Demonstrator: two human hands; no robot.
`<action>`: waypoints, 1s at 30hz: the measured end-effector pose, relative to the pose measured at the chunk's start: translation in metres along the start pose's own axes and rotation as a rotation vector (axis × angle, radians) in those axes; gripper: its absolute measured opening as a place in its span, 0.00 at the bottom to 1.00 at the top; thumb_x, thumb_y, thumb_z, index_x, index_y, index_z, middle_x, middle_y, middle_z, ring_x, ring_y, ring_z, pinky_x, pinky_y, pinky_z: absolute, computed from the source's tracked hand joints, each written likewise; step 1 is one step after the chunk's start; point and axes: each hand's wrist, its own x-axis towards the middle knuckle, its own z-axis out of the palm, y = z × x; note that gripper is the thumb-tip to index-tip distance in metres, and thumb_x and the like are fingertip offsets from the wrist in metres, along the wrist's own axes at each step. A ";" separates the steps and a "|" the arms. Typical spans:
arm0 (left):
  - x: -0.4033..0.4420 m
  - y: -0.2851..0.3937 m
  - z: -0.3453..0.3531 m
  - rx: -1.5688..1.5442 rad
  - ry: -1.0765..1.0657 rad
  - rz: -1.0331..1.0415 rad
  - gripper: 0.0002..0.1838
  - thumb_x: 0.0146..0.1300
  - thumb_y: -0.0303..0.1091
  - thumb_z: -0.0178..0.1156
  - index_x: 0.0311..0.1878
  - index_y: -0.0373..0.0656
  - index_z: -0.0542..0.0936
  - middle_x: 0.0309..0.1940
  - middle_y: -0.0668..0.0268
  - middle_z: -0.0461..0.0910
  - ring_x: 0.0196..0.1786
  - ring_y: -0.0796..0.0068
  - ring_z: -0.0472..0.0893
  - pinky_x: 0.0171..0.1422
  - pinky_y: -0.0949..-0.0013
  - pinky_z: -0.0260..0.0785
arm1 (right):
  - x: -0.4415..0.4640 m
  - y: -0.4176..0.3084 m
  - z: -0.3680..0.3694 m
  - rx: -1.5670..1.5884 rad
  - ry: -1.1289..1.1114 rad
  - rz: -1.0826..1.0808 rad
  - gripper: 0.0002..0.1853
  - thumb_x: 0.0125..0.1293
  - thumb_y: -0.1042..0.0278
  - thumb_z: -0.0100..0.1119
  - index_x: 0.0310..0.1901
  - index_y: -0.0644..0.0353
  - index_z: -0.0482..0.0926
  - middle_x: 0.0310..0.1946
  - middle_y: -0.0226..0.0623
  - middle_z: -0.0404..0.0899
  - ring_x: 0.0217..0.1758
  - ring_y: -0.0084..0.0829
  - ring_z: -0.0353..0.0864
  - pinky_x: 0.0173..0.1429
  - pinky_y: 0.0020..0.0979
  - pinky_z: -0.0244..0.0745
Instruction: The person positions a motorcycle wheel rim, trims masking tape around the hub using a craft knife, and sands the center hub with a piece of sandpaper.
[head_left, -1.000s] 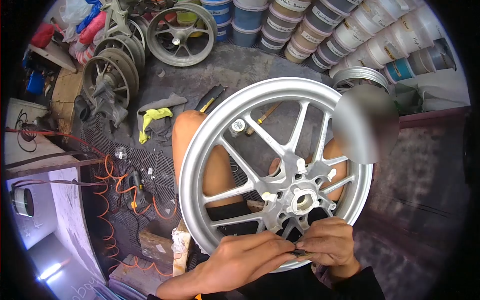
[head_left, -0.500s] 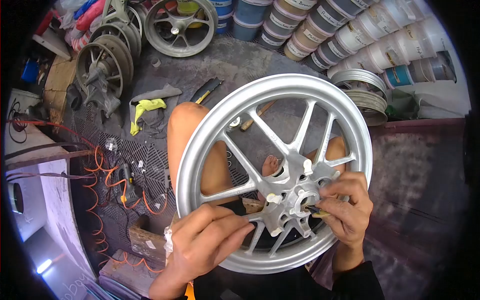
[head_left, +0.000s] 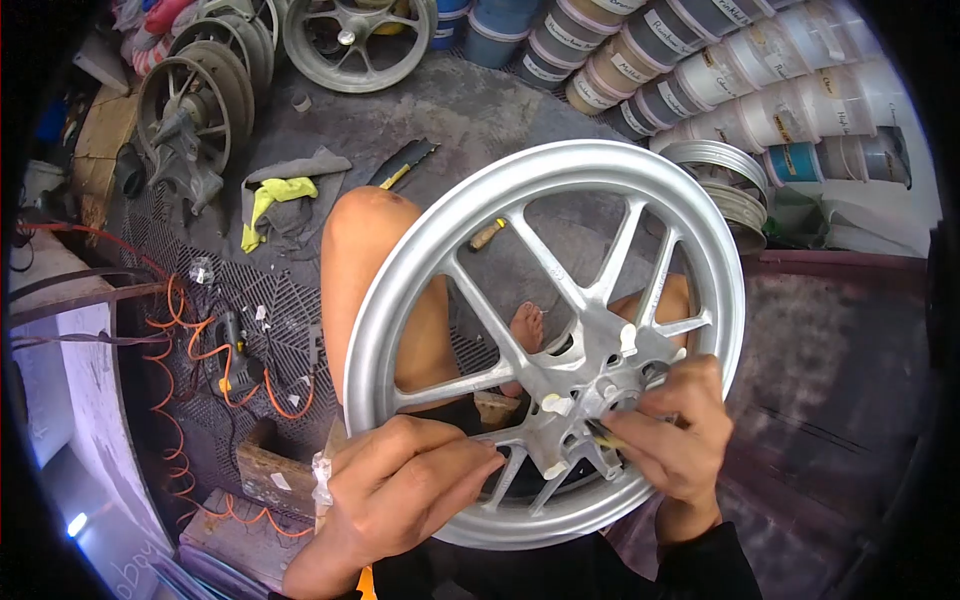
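Note:
A silver motorcycle wheel rim [head_left: 545,165] lies tilted across my lap. My left hand [head_left: 400,490] is closed around a spoke and the edge at its lower left. At the hub [head_left: 610,385], my right hand [head_left: 675,430] pinches a small yellow tool [head_left: 606,437] with a dark, thin tip, like a cutter knife; most of it is hidden by my fingers. The tip is at the hub's central opening; whether it touches the metal I cannot tell. Whitish plugs [head_left: 628,340] stick out of several holes around the hub.
Labelled tubs [head_left: 680,95] are stacked at back right. More wheels [head_left: 195,115] stand at back left, and another rim pair [head_left: 720,190] lies at right. A wood-handled tool [head_left: 487,235], a yellow-green cloth [head_left: 275,205] and an orange coiled hose [head_left: 180,440] lie on the floor.
My right hand and the yellow tool have shifted slightly left and down at the hub. The view has tilted a little; the left hand keeps its grip on the rim.

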 end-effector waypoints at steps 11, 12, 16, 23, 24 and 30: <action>0.000 0.000 -0.006 -0.023 -0.013 -0.023 0.14 0.48 0.25 0.77 0.40 0.39 0.86 0.32 0.64 0.82 0.30 0.70 0.83 0.31 0.70 0.75 | 0.001 0.008 -0.001 -0.023 -0.033 0.018 0.14 0.37 0.66 0.73 0.32 0.52 0.90 0.28 0.26 0.76 0.36 0.34 0.70 0.42 0.34 0.64; -0.001 0.000 -0.005 -0.023 -0.008 -0.023 0.14 0.48 0.25 0.77 0.40 0.39 0.86 0.32 0.64 0.82 0.30 0.70 0.83 0.31 0.70 0.75 | 0.003 0.007 0.001 -0.027 -0.009 -0.001 0.14 0.38 0.66 0.73 0.32 0.52 0.90 0.29 0.26 0.76 0.36 0.34 0.70 0.43 0.34 0.64; -0.001 0.001 -0.003 -0.026 -0.016 -0.019 0.14 0.49 0.25 0.77 0.39 0.39 0.86 0.32 0.63 0.82 0.29 0.71 0.83 0.30 0.70 0.75 | 0.006 0.000 0.005 -0.059 -0.032 -0.033 0.13 0.39 0.65 0.75 0.31 0.52 0.89 0.29 0.26 0.76 0.36 0.33 0.69 0.43 0.33 0.63; -0.002 -0.001 -0.001 -0.015 -0.004 0.015 0.13 0.47 0.25 0.78 0.37 0.40 0.85 0.31 0.63 0.82 0.28 0.72 0.82 0.29 0.71 0.74 | 0.012 -0.001 0.007 -0.022 -0.074 -0.064 0.13 0.41 0.65 0.75 0.33 0.54 0.90 0.31 0.28 0.78 0.36 0.33 0.70 0.44 0.34 0.63; -0.002 -0.002 -0.001 -0.015 0.008 0.019 0.13 0.46 0.25 0.78 0.36 0.40 0.85 0.29 0.63 0.82 0.28 0.72 0.81 0.29 0.72 0.73 | 0.009 0.002 0.005 -0.020 -0.055 -0.038 0.13 0.41 0.65 0.74 0.33 0.54 0.90 0.31 0.27 0.78 0.36 0.33 0.70 0.44 0.33 0.63; 0.001 0.000 0.000 -0.004 0.023 0.023 0.14 0.45 0.23 0.78 0.35 0.40 0.83 0.28 0.62 0.81 0.27 0.73 0.81 0.29 0.73 0.72 | 0.012 0.003 0.007 -0.035 -0.041 -0.085 0.14 0.41 0.65 0.74 0.34 0.54 0.90 0.30 0.29 0.78 0.36 0.32 0.71 0.44 0.34 0.64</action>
